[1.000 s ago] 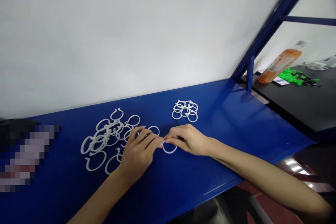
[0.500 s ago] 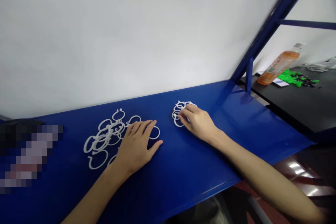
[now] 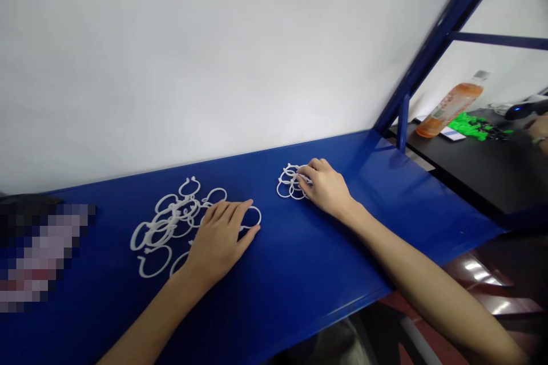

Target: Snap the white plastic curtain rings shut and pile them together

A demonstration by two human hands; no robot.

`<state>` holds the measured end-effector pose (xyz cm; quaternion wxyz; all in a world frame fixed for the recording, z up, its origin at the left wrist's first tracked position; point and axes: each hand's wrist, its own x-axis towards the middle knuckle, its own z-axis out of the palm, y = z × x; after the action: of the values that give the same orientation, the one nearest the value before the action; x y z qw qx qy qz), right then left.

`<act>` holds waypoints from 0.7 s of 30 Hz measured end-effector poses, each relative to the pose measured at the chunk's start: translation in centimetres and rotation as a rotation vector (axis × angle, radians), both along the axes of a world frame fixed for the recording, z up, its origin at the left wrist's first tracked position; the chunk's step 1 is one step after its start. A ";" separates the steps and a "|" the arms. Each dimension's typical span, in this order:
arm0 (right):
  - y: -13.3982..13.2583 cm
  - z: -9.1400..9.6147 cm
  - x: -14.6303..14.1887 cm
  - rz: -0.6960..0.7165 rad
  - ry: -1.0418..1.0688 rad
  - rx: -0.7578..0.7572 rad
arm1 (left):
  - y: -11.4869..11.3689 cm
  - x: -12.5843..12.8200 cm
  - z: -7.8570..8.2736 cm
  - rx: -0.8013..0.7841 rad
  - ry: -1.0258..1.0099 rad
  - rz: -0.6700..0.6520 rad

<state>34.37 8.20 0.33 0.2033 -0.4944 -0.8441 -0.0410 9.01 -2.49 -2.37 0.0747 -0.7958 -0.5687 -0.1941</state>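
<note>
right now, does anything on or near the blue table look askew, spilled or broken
Nothing looks spilled or clearly broken. The clear bottle of orange liquid looks tilted, but the blue metal frame slants the same way, so perhaps it's just lens distortion. The left heap of thin white rings lies jumbled, overlapping.

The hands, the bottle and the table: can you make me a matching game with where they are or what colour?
Column one
1. Left hand
2. Right hand
3. Bottle
4. Table

Column two
A. On the black desk
B. At the bigger group of rings
C. Blue, with rings on it
D. At the smaller group of rings

Right pairs: 1-B, 2-D, 3-A, 4-C.
</note>
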 end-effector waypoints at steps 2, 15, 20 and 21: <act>-0.3 0.1 -0.1 0.032 0.021 0.032 | 0.0 0.1 0.0 0.031 -0.018 -0.002; -4.5 -0.5 -2.9 0.614 0.404 -0.448 | -0.5 0.8 0.7 0.249 -0.103 -0.320; -4.6 -0.7 -3.1 0.581 0.529 -0.560 | -0.3 0.7 0.9 0.273 -0.153 -0.319; -4.5 -0.7 -3.1 0.584 0.521 -0.543 | -0.3 0.6 0.9 0.268 -0.164 -0.307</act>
<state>31.30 3.67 -0.35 0.2745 -0.2655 -0.8489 0.3654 9.59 -2.80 -1.43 0.1028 -0.8376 -0.4140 -0.3412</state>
